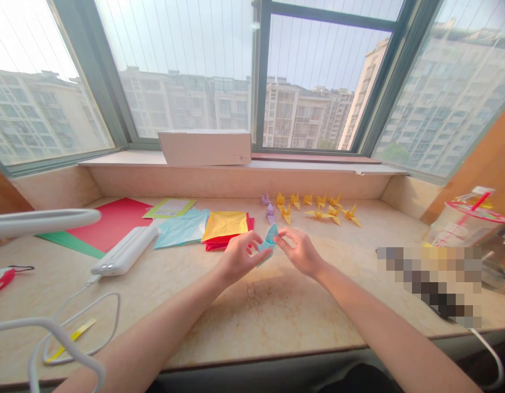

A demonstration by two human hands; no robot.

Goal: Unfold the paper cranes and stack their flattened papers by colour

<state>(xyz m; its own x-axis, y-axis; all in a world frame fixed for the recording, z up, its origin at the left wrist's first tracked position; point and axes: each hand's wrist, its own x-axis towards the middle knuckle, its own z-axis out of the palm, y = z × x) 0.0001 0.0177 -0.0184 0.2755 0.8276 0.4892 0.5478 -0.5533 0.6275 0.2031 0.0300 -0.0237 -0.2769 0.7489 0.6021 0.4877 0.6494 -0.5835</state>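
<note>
Between my two hands is a small piece of folded light-blue origami paper (271, 234), held up above the counter. My left hand (245, 252) grips its lower left side, thumb stretched along it. The thumb and fingertips of my right hand (298, 251) pinch its right edge. Just behind stand finished paper cranes: lilac ones (270, 213) and several yellow ones (318, 214). Left of my hands lie a yellow packet (226, 225) on red packets (220, 243), with a light-blue packet (181, 229) beside them.
A white power bank (125, 251) with a cable (117, 316) lies at left, near red paper (117, 221) and green paper (68, 243). A lidded cup with a straw (457, 224) stands at right, near a pixelated object (432, 284). A white box (205, 148) rests on the sill.
</note>
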